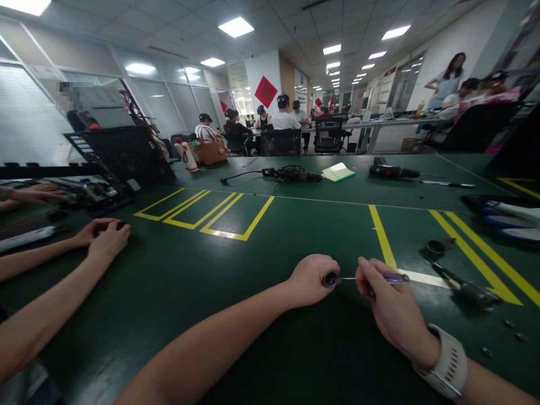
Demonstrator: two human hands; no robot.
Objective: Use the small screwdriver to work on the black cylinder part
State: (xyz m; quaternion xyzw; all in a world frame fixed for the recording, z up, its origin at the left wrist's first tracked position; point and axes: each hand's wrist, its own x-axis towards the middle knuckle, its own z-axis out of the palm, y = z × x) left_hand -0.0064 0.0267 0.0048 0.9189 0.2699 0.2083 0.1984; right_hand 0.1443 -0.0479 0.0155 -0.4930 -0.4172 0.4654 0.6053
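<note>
My left hand point(314, 280) is closed around a small dark cylindrical part point(329, 279), its round open end facing right. In my right hand point(390, 306) I grip a screwdriver point(395, 278) with a clear purplish handle. Its thin metal shaft points left and reaches the rim of the cylindrical part; whether the tip is inside I cannot tell. Right of my right hand lie a dark tool body point(478, 293) with a metal collar and a dark cup-shaped part point(440, 246). Most of the part in my left hand is hidden by the fingers.
A co-worker's hands point(107, 236) hold a dark object at the left. Several small metal pieces point(486, 352) lie at the lower right. Farther back are a corded tool point(291, 173), a notepad point(338, 172), a black power tool point(392, 169) and a pen point(448, 184). Yellow tape marks the green table point(261, 337).
</note>
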